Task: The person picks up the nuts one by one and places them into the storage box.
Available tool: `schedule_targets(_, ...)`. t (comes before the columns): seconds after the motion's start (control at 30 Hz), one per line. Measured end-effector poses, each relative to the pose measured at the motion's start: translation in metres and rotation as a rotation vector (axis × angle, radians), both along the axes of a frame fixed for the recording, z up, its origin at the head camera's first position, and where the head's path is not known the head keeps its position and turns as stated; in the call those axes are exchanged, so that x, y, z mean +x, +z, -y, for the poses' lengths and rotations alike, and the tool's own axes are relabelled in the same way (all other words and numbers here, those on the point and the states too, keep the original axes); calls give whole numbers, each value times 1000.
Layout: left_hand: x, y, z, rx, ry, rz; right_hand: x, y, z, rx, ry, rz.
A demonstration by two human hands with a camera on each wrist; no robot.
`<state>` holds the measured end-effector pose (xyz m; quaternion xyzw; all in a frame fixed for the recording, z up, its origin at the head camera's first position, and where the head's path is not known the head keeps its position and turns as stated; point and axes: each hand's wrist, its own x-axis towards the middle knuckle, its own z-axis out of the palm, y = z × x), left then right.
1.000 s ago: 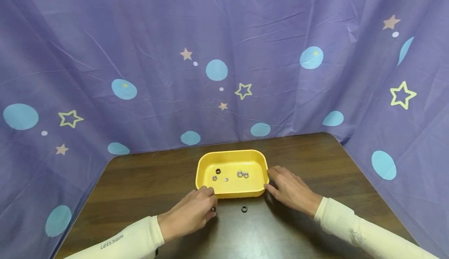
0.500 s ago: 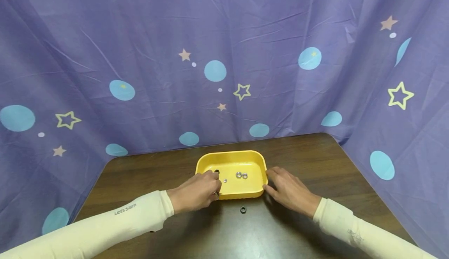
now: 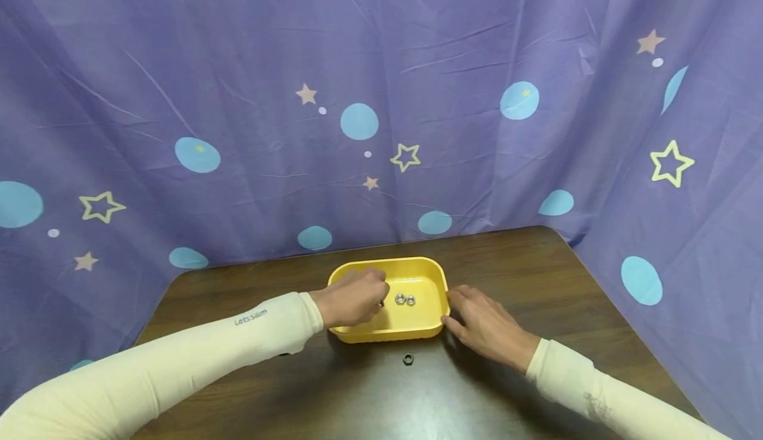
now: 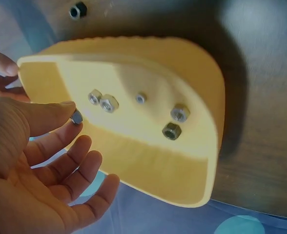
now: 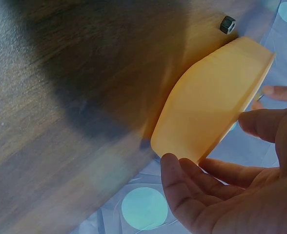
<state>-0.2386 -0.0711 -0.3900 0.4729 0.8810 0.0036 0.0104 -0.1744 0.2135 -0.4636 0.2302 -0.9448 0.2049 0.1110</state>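
My left hand [image 3: 356, 296] is over the left half of the yellow tray [image 3: 417, 329], pinching a small hex nut [image 4: 76, 117] between thumb and index finger; its other fingers are loosely bent. Inside the tray lie two silver nuts side by side [image 4: 103, 101], a smaller silver nut [image 4: 141, 98], another silver nut [image 4: 179, 113] and a black nut [image 4: 172, 131]. In the head view my left hand hides some of them. My right hand [image 3: 485, 324] holds the tray's right end, thumb at the rim and fingertips against the outer wall [image 5: 197, 112].
A black nut [image 3: 408, 358] lies on the dark wooden table [image 3: 507, 254] just in front of the tray. Something small and dark [image 3: 285, 354] shows at the edge of the left sleeve. A purple curtain [image 3: 268, 128] with stars and dots hangs behind and around the table.
My left hand has moved from in front of the tray, forward and right over its inside, carrying the nut. The right hand keeps its place on the tray's end.
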Motion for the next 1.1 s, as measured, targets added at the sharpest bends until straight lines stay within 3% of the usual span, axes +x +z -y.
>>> schedule_targets(0.37,-32,-19,-34,-34,-35,-13,0,-1,1,6,-29,26)
schedule_targets(0.8,-53,-48,-78,-102,-41,-39,-2,-4,3,-14,-31,34)
schedule_targets(1.1,-62,-64,-89,-124,-13,-49,0,-7,1,0,-11,-3)
